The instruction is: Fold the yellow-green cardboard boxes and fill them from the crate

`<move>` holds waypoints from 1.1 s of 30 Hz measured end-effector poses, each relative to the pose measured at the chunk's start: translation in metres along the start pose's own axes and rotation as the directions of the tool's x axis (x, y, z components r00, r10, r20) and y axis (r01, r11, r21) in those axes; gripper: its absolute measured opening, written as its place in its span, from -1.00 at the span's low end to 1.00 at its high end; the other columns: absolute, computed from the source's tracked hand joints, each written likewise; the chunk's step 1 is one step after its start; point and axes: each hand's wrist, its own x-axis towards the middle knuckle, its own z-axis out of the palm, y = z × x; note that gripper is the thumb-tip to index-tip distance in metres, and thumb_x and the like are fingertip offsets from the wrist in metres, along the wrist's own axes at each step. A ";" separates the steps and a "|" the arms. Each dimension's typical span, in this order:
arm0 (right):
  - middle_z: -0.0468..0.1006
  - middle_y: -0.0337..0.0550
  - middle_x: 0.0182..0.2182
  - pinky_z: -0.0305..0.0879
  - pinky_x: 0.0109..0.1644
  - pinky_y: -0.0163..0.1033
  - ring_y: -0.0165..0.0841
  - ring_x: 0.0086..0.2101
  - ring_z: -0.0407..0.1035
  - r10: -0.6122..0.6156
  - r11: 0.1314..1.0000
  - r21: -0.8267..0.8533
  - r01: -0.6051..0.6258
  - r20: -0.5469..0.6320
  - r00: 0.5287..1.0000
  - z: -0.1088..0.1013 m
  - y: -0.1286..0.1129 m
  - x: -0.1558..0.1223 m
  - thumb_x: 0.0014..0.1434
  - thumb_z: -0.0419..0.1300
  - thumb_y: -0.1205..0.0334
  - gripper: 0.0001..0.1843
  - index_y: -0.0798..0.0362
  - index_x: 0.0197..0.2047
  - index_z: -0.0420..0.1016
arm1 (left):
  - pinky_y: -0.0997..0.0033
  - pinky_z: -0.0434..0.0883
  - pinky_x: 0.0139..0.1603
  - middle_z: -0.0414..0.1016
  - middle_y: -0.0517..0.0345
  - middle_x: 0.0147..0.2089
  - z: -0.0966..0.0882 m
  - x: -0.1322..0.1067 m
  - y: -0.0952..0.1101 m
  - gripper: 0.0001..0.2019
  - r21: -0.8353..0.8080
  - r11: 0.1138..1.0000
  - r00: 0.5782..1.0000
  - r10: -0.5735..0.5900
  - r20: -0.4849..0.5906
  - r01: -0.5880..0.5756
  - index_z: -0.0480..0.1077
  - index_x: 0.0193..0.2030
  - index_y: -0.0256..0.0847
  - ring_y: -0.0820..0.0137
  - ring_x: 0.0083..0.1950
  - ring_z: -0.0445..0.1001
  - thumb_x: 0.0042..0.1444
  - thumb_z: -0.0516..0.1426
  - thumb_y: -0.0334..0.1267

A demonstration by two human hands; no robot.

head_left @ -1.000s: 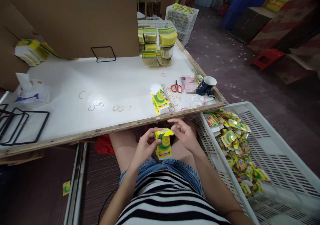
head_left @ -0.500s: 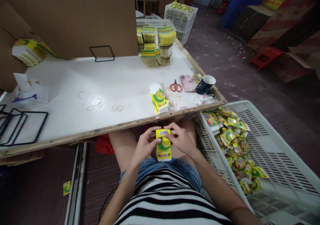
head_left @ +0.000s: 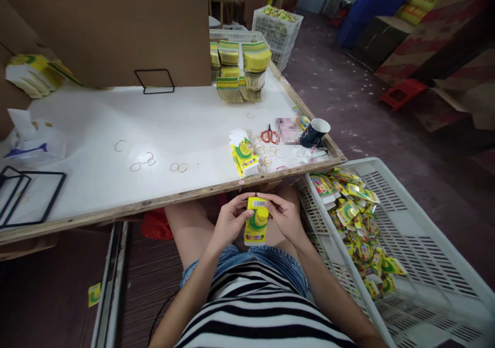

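Note:
Above my lap, both hands hold a small yellow and green printed carton (head_left: 256, 228), its barcode end toward the table. My left hand (head_left: 231, 219) grips its left edge, thumb on the front. On the other side my right hand (head_left: 285, 218) pinches the upper right corner with thumb and fingers. The fingertips behind the carton are partly hidden. Just beyond, near the table's front edge, lies a small pile of similar cartons (head_left: 245, 154). Loose rubber bands (head_left: 261, 149) and red-handled scissors (head_left: 269, 134) rest to its right.
A white plastic crate (head_left: 410, 214) at my right holds many cartons. On the white table (head_left: 96, 116) stand bundled carton stacks (head_left: 242, 72), a dark mug (head_left: 315, 133), a tissue pack (head_left: 34, 139) and black wire frames (head_left: 38, 198). A cardboard panel (head_left: 124, 28) rises at the back.
The carton has turned slightly and sits a little further right, still between both hands. My right thumb has shifted toward its right edge. The whole view has shifted slightly.

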 end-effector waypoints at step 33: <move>0.56 -0.10 -0.32 0.39 -0.17 -0.20 -0.34 -0.31 0.42 -0.021 0.993 0.106 0.051 -0.264 0.964 0.042 -0.009 0.072 0.12 0.20 0.09 -0.74 0.09 -0.19 0.38 | 0.13 0.33 0.22 0.48 -0.11 0.12 -0.035 0.001 0.004 -0.50 0.038 0.987 0.921 0.158 -0.355 -0.154 0.40 0.07 -0.24 0.17 0.15 0.45 0.03 0.26 -0.02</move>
